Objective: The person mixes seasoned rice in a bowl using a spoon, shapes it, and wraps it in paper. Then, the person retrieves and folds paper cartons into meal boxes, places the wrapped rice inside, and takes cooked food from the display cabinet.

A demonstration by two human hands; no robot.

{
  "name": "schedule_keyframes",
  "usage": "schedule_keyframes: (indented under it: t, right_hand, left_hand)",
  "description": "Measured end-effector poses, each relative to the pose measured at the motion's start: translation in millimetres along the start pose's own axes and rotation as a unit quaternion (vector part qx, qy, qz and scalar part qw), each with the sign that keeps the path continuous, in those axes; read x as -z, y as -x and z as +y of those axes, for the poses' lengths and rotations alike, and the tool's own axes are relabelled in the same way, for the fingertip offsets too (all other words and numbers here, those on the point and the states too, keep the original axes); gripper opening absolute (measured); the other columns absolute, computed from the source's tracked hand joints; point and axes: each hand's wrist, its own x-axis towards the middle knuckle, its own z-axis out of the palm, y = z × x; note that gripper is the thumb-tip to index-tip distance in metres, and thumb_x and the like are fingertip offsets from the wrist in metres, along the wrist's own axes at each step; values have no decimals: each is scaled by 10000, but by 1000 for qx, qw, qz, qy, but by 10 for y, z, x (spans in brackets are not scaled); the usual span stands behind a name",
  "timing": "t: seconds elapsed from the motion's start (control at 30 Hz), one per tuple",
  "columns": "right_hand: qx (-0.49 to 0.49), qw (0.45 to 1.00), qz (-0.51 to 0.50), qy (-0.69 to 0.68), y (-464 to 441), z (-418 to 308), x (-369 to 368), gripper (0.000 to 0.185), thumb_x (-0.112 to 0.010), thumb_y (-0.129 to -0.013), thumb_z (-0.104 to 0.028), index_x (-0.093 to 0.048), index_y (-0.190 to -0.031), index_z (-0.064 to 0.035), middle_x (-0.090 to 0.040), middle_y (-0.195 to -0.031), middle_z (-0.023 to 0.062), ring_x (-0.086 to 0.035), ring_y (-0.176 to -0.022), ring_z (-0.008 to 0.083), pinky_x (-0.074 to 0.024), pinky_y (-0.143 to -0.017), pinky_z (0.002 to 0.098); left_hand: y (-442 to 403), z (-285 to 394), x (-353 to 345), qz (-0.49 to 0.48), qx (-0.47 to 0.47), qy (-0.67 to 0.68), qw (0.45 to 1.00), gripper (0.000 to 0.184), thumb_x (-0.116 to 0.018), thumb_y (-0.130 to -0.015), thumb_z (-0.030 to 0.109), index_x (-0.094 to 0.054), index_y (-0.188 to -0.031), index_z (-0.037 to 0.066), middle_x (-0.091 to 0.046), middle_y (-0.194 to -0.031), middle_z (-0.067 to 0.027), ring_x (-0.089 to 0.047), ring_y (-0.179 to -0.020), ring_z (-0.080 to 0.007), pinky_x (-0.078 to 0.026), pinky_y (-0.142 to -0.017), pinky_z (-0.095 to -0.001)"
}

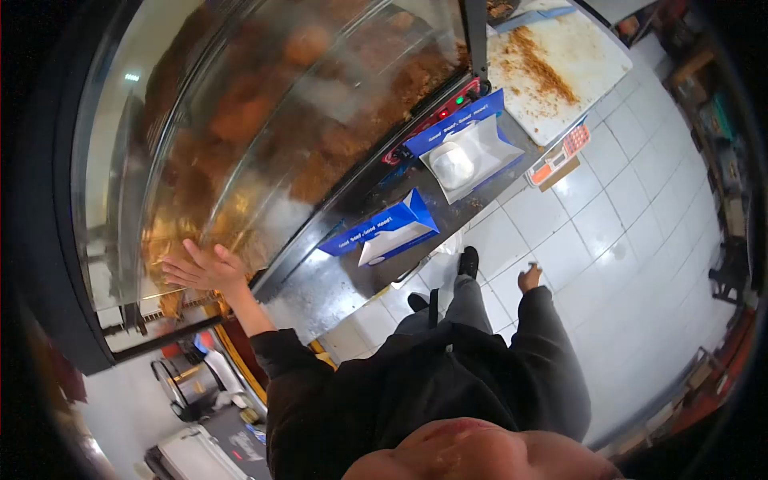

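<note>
My left hand (204, 270) is raised at the glass of a steamy display case (240, 144), its fingers spread and nothing in them. Whether it touches the glass is unclear. Brown food shows blurrily behind the panes. My right hand (530, 278) hangs low over the tiled floor, fingers curled; what it may hold is too small to make out. On the dark counter beside the case stand two blue and white paper boxes, one (400, 232) nearer my body and an open one (488, 152) farther off, with a round foil-like white bundle (452, 164) inside.
A white cutting board (560, 72) with brown crumbs and a blue-handled knife (532, 19) lies beyond the boxes. A red and white package (560, 156) is under its edge. Shelves line the far right. A metal pot (188, 384) and a dark worktop (236, 440) are at lower left.
</note>
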Motion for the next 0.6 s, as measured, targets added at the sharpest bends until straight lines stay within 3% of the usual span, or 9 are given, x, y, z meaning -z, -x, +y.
schedule_keyframes:
  t: [0.17, 0.23, 0.3, 0.37, 0.43, 0.5, 0.53, 0.57, 0.6]
  right_hand:
    - [-146, 983, -110, 34, 333, 470, 38, 451, -581, -681, -41, -465, -1116, -75, -449, -1049, 301, -531, -899, 409, -436, -845, 465]
    - [-77, 985, -131, 85, 371, 377, 69, 471, -577, -672, -27, -478, -1128, -85, -447, -1058, 297, -527, -894, 407, -439, -846, 454]
    - [52, 982, -147, 104, 363, 274, 58, 490, -575, -661, -14, -498, -1137, -100, -467, -1019, 289, -524, -893, 410, -439, -849, 443]
    - [86, 973, -187, 103, 195, 24, -83, 459, -578, -619, 10, -578, -1060, -119, -571, -799, 207, -524, -911, 390, -443, -834, 429]
    - [181, 963, -175, 95, 154, -402, -199, 415, -610, -576, 17, -624, -969, -117, -595, -738, 171, -550, -853, 370, -449, -793, 440]
    - [473, 876, -87, -16, -263, -343, -711, 352, -593, -569, 48, -653, -879, -108, -479, -479, 30, -502, -398, 146, -415, -361, 321]
    - [374, 909, -181, 18, -164, -684, -711, 355, -586, -579, 78, -652, -865, -122, -514, -537, 17, -486, -401, 128, -418, -352, 298]
    - [292, 922, -252, -21, 202, -1188, -665, 344, -590, -547, 82, -651, -832, -101, -422, -482, 1, -415, -404, 132, -351, -379, 326]
    - [318, 907, -276, 4, 212, -1273, -849, 340, -603, -553, 84, -649, -838, -97, -431, -487, 6, -416, -399, 137, -346, -372, 330]
  left_hand:
    - [553, -701, 346, -58, 25, -41, 997, 542, -288, -971, 420, -308, -1399, 89, -171, -1469, -255, -146, -1364, -424, -119, -1071, -589]
    - [608, -665, 675, -84, 146, -29, 985, 561, -293, -971, 422, -276, -1410, 75, -164, -1470, -257, -143, -1366, -423, -101, -1075, -582]
    - [908, -766, 999, -64, 180, -34, 981, 587, -319, -964, 423, -247, -1419, 58, -158, -1473, -255, -139, -1369, -420, -80, -1077, -577]
    - [1272, -909, 1413, 5, 181, 44, 983, 520, -359, -952, 388, -314, -1372, 86, -199, -1460, -262, -167, -1366, -411, -109, -1069, -581]
    - [1842, -1179, 2028, -82, 96, -20, 992, 405, -409, -924, 337, -390, -1280, 145, -291, -1431, -241, -245, -1341, -388, -163, -1055, -577]
    - [2189, -1314, 2606, -116, 93, -41, 988, 273, -464, -894, 313, -498, -1150, 222, -483, -1322, -147, -373, -1268, -327, -233, -1034, -550]
    - [2406, -1366, 2856, -125, 122, -33, 984, 232, -515, -875, 292, -557, -1096, 234, -522, -1295, -99, -384, -1273, -285, -252, -1039, -519]
    - [2499, -1404, 3193, -183, 205, 33, 961, 256, -581, -820, 218, -590, -1073, 252, -545, -1273, -38, -398, -1268, -250, -279, -1040, -474]
    - [2689, -1414, 3460, -176, 229, 32, 957, 260, -596, -793, 183, -603, -1046, 245, -560, -1246, -22, -426, -1242, -235, -293, -1036, -458]
